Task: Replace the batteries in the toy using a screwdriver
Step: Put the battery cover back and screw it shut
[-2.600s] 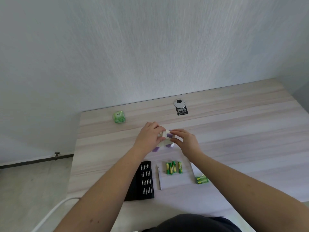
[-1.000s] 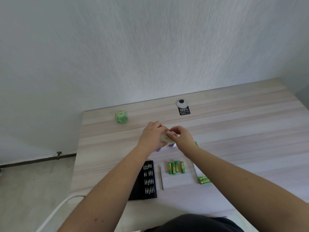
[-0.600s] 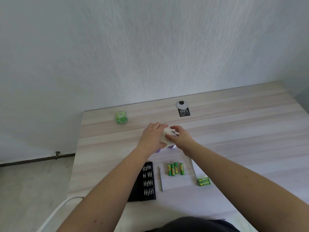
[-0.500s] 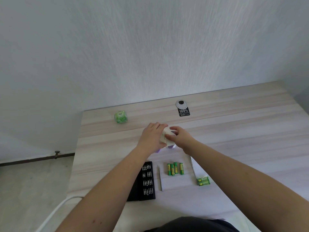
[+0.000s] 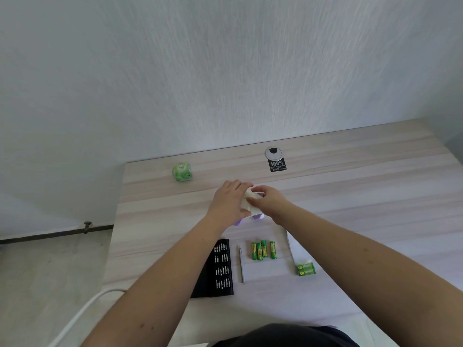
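Since the earlier frames, both hands are staying closed around the small white and purple plastic toy (image 5: 253, 209), with the right hand's fingers (image 5: 256, 189) now lying curled over its top rather than pinching at its near face, and the things on the desk are keeping their places. From the head view, the left hand (image 5: 229, 200) is gripping the toy from its left side, fingers wrapped round the white body, while the right hand (image 5: 269, 200) is gripping it from the right, thumb pressing on the near face; whether any cover is being lifted I cannot tell. Purple parts of the toy are showing beneath the hands, just above the pale wood-grain desk (image 5: 363, 196). Nearer the person, an open black case of screwdriver bits (image 5: 221, 267) is lying on the desk, and a thin silver screwdriver (image 5: 241, 263) is lying just right of it, untouched. Four loose green and yellow batteries (image 5: 263, 250) are lying side by side right of the screwdriver, and a green pack of batteries (image 5: 306, 269) is resting further right, close beside the right forearm. At the far left of the desk a small green and white cube-shaped pack (image 5: 182, 172) is sitting, and a round grey cable grommet (image 5: 273, 153) with a black label (image 5: 277, 165) is lying near the wall.
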A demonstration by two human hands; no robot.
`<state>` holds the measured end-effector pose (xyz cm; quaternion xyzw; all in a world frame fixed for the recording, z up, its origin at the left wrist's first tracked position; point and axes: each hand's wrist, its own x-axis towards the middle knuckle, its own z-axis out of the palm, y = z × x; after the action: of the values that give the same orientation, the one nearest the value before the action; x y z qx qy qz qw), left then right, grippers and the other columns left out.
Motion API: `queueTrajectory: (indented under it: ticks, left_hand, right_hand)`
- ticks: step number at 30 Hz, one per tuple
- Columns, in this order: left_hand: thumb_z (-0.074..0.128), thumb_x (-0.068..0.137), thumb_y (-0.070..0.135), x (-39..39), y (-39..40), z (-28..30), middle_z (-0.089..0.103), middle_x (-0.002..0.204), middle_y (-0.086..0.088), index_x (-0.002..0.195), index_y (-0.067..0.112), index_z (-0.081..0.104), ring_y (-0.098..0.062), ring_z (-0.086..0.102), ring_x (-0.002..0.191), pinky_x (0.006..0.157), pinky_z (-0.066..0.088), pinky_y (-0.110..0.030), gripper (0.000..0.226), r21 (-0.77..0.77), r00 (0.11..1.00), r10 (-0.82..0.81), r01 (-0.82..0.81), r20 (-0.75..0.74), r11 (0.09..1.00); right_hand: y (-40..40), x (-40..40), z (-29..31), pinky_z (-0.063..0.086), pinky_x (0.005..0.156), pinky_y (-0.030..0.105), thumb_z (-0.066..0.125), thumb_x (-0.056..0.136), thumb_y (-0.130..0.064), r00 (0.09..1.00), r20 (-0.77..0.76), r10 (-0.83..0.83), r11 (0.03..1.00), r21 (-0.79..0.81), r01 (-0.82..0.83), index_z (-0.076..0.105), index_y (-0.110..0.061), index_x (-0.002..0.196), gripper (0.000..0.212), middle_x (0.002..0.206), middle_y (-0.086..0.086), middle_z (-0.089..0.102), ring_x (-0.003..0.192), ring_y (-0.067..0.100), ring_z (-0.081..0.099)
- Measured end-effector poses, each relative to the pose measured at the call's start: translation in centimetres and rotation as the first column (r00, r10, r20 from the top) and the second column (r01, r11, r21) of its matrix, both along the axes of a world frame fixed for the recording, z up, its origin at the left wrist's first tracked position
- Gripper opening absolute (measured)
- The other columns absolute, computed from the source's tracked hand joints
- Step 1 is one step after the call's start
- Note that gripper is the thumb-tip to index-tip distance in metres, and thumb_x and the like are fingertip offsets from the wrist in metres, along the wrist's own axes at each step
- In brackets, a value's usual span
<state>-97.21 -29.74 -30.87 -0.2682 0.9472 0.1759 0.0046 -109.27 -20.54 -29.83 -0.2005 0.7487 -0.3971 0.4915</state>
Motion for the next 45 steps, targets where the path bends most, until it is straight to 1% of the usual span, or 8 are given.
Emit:
queueTrajectory:
  ticks: [5,11,15,20,23,28,36,45]
  left_hand:
    - [0.079,0.07,0.037,0.0,0.0,0.3,0.052,0.126,0.001,0.135,0.023,0.047,-0.022,0.043,0.116,0.1,0.038,-0.036,0.074,-0.005,1.0,-0.014,0.014,-0.006,1.0]
    - [0.082,0.068,0.036,0.4,0.1,0.4,0.053,0.125,0.0,0.133,0.022,0.049,-0.024,0.045,0.116,0.099,0.04,-0.039,0.074,0.003,1.0,-0.018,0.018,-0.024,1.0]
    - [0.082,0.068,0.032,0.3,0.2,0.5,0.051,0.13,0.0,0.14,0.023,0.042,-0.023,0.042,0.12,0.103,0.038,-0.039,0.083,0.037,1.0,-0.004,0.005,-0.018,0.999]
    - [0.084,0.066,0.029,0.6,0.3,0.5,0.049,0.134,-0.002,0.144,0.022,0.038,-0.025,0.045,0.119,0.102,0.04,-0.041,0.09,0.058,0.999,0.021,-0.018,-0.05,0.998]
    - [0.084,0.066,0.028,0.6,0.3,0.3,0.049,0.133,-0.003,0.143,0.021,0.039,-0.026,0.045,0.118,0.102,0.04,-0.043,0.09,0.054,0.998,0.019,-0.016,-0.056,0.998]
    - [0.083,0.068,0.03,0.5,0.2,0.3,0.047,0.136,-0.002,0.144,0.023,0.038,-0.024,0.043,0.121,0.104,0.038,-0.04,0.089,0.046,0.999,0.011,-0.009,-0.045,0.999]
    - [0.084,0.066,0.033,0.6,0.0,0.5,0.048,0.133,-0.003,0.14,0.019,0.043,-0.026,0.045,0.118,0.1,0.04,-0.041,0.085,0.013,0.999,-0.036,0.037,-0.028,0.999]
    - [0.082,0.068,0.032,1.0,-0.1,0.5,0.049,0.131,-0.002,0.137,0.019,0.046,-0.024,0.043,0.119,0.102,0.038,-0.039,0.079,0.007,0.996,-0.094,0.094,-0.01,0.996]
  right_hand:
    - [0.7,0.6,-0.9,0.046,0.049,0.015,0.06,0.094,-0.018,0.98,-0.179,0.091,0.994,-0.045,-0.1,0.05,-0.013,0.131,0.039,0.122,0.013,0.06,0.084,0.022,0.061]
    - [1.3,0.8,-1.1,0.058,0.074,0.037,0.055,0.096,-0.023,0.998,-0.04,0.039,0.996,-0.074,-0.042,0.048,-0.016,0.134,0.039,0.123,0.012,0.057,0.084,0.023,0.063]
    - [0.6,0.4,-0.4,0.056,0.065,0.029,0.058,0.094,-0.031,1.0,-0.008,0.015,0.999,-0.043,-0.016,0.049,-0.015,0.13,0.041,0.119,0.007,0.056,0.077,0.018,0.063]
    - [-0.2,0.4,-0.1,0.06,0.071,0.04,0.063,0.091,-0.034,1.0,0.009,0.016,1.0,0.01,-0.016,0.052,-0.018,0.127,0.04,0.113,0.007,0.055,0.074,0.018,0.061]
    - [-0.3,0.3,0.0,0.051,0.056,0.027,0.062,0.092,-0.032,0.998,-0.022,0.052,0.999,0.013,-0.052,0.052,-0.016,0.129,0.041,0.112,0.008,0.055,0.074,0.013,0.058]
    - [-0.3,0.5,-0.7,0.06,0.068,0.043,0.063,0.091,-0.029,0.999,-0.038,-0.002,1.0,-0.018,0.001,0.056,-0.017,0.124,0.036,0.114,0.009,0.056,0.082,0.024,0.063]
    - [0.9,0.1,-1.4,0.044,0.048,0.008,0.06,0.094,-0.028,0.994,-0.067,0.089,0.994,-0.056,-0.093,0.053,-0.019,0.131,0.039,0.111,0.007,0.061,0.072,0.007,0.06]
    - [2.2,0.4,-2.4,0.053,0.063,0.019,0.063,0.09,-0.013,0.996,0.013,0.089,0.989,-0.122,-0.087,0.051,-0.018,0.136,0.047,0.107,0.011,0.066,0.08,0.015,0.065]
